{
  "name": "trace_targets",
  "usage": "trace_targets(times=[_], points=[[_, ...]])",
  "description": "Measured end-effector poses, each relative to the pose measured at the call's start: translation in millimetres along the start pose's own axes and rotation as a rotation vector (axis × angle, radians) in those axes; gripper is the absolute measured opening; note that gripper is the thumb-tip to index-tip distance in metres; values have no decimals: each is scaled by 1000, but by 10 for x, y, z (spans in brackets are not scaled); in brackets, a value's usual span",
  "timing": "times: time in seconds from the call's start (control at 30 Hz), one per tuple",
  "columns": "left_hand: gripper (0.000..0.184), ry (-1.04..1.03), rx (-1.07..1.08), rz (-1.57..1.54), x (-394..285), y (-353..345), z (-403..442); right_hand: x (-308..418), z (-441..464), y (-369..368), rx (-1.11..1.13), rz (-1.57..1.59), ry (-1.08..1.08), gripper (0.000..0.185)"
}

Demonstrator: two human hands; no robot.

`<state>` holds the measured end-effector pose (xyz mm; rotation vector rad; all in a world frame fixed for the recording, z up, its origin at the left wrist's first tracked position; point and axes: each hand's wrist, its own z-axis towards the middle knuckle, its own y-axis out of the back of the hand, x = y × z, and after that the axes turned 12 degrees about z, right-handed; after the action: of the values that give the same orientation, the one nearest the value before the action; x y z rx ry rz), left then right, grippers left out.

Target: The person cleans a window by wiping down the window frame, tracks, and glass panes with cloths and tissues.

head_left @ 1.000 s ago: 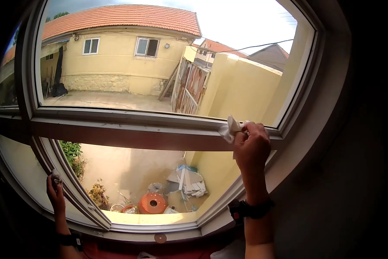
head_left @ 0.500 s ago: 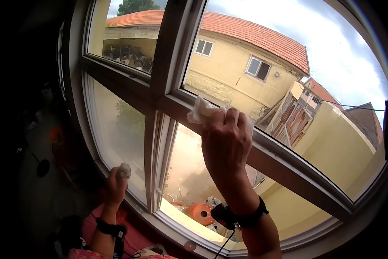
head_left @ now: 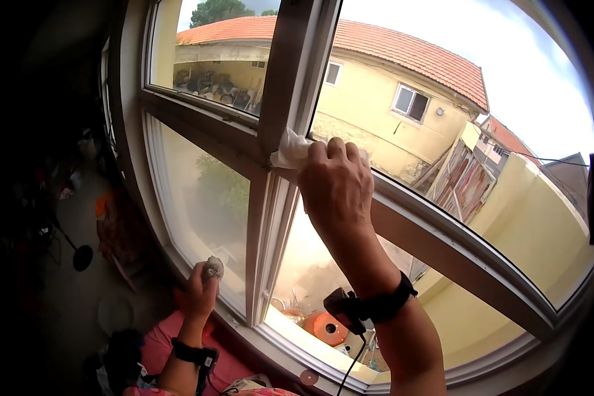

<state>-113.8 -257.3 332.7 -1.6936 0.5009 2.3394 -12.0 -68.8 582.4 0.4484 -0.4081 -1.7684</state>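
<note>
My right hand grips a crumpled white tissue and presses it on the window's horizontal crossbar, close to where the bar meets the upright post. The fingers are bent over the tissue and hide part of it. Lower down on the left, my left hand is closed around a crumpled greyish wad, held in front of the lower left pane. Whether the wad is cloth or paper I cannot tell. Both wrists wear black bands with a small device and a cable.
The white window frame divides several panes. Through the glass stand a yellow building with an orange tiled roof and an orange round object outside. Pink fabric lies below my left arm. The dark room at left holds blurred clutter.
My right hand has slid the tissue left along the crossbar to the upright post. My left hand still holds the greyish wad. The whole view has shifted, with the scene slightly further right.
</note>
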Motion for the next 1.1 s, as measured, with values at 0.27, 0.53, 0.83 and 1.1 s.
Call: trace_targets(times=[0.27, 0.53, 0.83, 1.1], points=[[15, -306, 194, 66, -1, -631, 221, -489, -961, 1408, -65, -299, -120, 15], [14, -206, 335, -194, -86, -943, 242, -1193, -2049, 3044, -115, -629, -342, 14], [29, -245, 276, -124, 358, -864, 384, -1751, -2689, 4288, -157, -740, -692, 12], [28, -281, 258, -146, 566, -753, 410, -1577, -2413, 3687, -321, -771, -652, 9]])
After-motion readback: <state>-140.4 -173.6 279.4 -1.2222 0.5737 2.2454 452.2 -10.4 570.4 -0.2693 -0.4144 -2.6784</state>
